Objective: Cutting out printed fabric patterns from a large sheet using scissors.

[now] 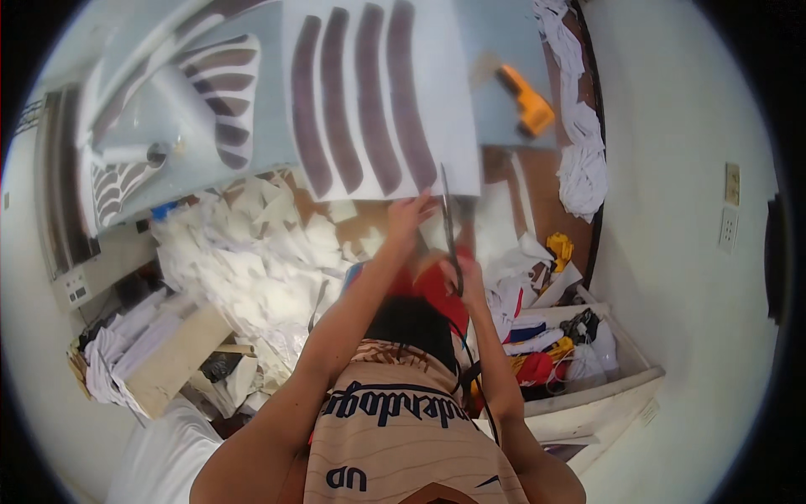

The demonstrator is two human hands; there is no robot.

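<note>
A white sheet (457, 109) printed with several long curved dark strips (365, 92) lies over the table's near edge. My left hand (408, 217) is at the sheet's near edge, its fingertips pinching the paper just below the rightmost strip. In my right hand (462, 275) is a pair of long scissors (447, 210), my fingers closed round the handles. The blades point away from me, up against the sheet's near edge between the rightmost strip and the sheet's right side.
An orange pistol-shaped tool (527, 101) lies right of the sheet on the grey table (277, 126). Other printed cut-outs (227, 92) are at the left. White scraps (243, 252) heap below the table. At the right stands a bin (579, 399) of mixed cloth beside a wall.
</note>
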